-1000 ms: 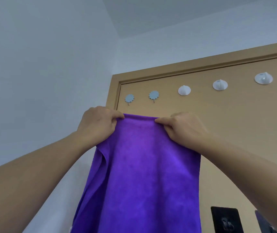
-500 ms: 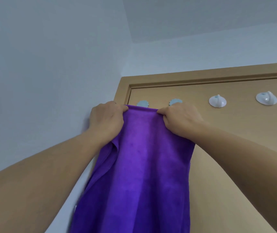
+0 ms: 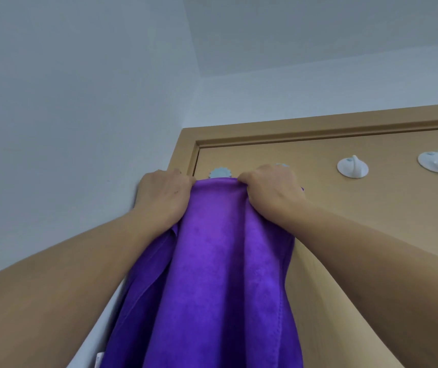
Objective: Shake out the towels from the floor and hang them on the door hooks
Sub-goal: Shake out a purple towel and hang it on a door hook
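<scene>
Wooden door [image 3: 372, 221], tan, fills right half of frame, set in matching frame [image 3: 186, 150] beside pale wall [image 3: 66, 115]. Four stick-on hooks in row near door top. Two white round hooks at upper right: one [image 3: 352, 168], another [image 3: 437, 162] nearer right edge. Two pale blue scalloped hooks left of them: one [image 3: 219, 173] showing just above towel edge, other [image 3: 281, 166] mostly hidden behind hand. Purple towel [image 3: 212, 274] hangs against door, centre of frame.
</scene>
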